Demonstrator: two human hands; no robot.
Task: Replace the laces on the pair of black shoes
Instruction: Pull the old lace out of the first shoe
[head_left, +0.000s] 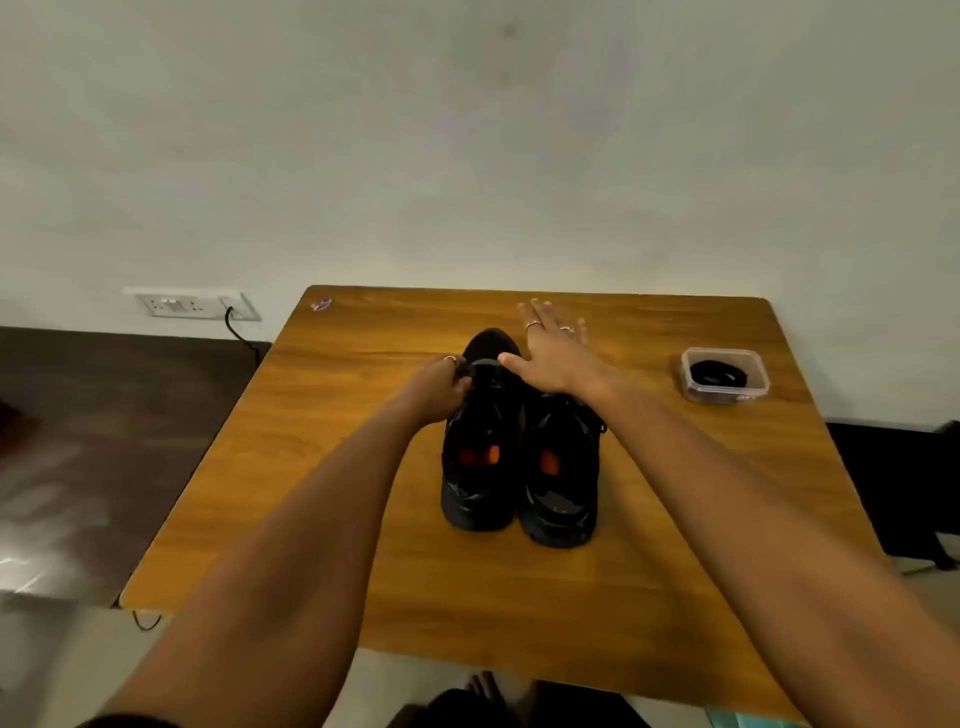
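Fingers of the left hand (436, 382) curl around the left black shoe (480, 441), beside its mate (563, 467) on the wooden table (363, 441), while the right hand (553, 351) hovers spread flat, a clear plastic tub of black laces (724, 374) well apart.

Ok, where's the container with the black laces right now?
In the head view, the clear container sits near the table's far right edge, right of the shoes.

Two black shoes (519, 457) with orange insoles stand side by side, heels toward the person; a coiled black lace (719, 375) lies apart.
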